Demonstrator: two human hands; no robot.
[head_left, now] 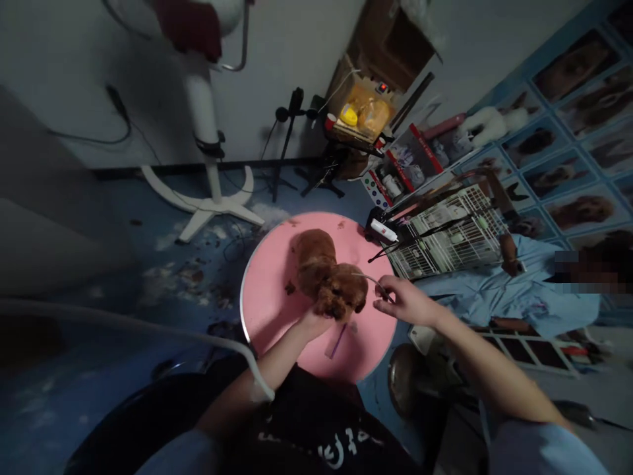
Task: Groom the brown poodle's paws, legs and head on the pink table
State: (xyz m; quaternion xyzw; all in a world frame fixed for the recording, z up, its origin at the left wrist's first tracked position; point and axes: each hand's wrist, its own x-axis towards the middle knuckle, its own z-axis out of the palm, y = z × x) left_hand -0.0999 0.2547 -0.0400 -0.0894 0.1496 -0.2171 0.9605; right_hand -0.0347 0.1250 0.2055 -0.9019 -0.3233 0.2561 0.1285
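A curly brown dog [315, 256] is on a round pink table [267, 284], its head turned toward me. Under its chin, my left hand [315, 323] is closed around the lower muzzle; fur hides some of the fingers. To the right of the head, my right hand [403, 300] grips a pair of curved scissors [370, 277]. Their thin blades point left, close to the top of the dog's head. A small comb-like tool with a purple handle [338, 340] lies on the table in front of the dog.
A white stand with splayed feet [215, 204] is at the back left, by cut hair [192, 277] on the blue floor. Wire cages [450, 227] are on the right, near a person in light blue [534, 287]. A pale hose [148, 323] crosses my left forearm.
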